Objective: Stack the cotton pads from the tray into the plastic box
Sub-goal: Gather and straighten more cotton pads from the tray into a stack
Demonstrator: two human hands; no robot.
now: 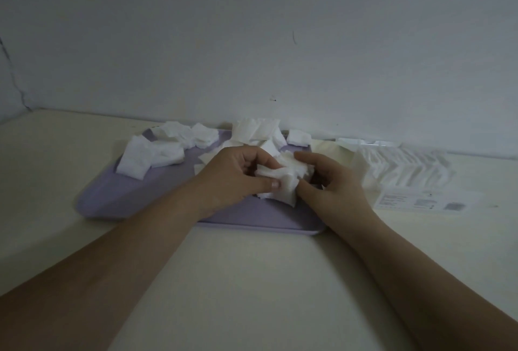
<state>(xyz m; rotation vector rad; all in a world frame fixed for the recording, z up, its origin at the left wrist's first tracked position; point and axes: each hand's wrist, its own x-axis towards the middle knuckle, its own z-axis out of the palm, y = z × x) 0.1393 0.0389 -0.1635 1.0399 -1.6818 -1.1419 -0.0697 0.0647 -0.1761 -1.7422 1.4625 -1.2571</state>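
A lilac tray (134,196) lies on the table with several white square cotton pads scattered over it, in loose heaps at the left (151,154) and at the back (255,129). Over the tray's right half, my left hand (235,177) and my right hand (333,182) together hold a small bunch of cotton pads (283,179), thumbs pressed on its front. To the right of the tray stands the clear plastic box (403,165), with rows of pads inside it.
The pale table (252,280) runs back to a plain wall (252,42). A printed label or lid (420,200) lies flat in front of the box. One stray pad (298,137) sits at the tray's back right corner.
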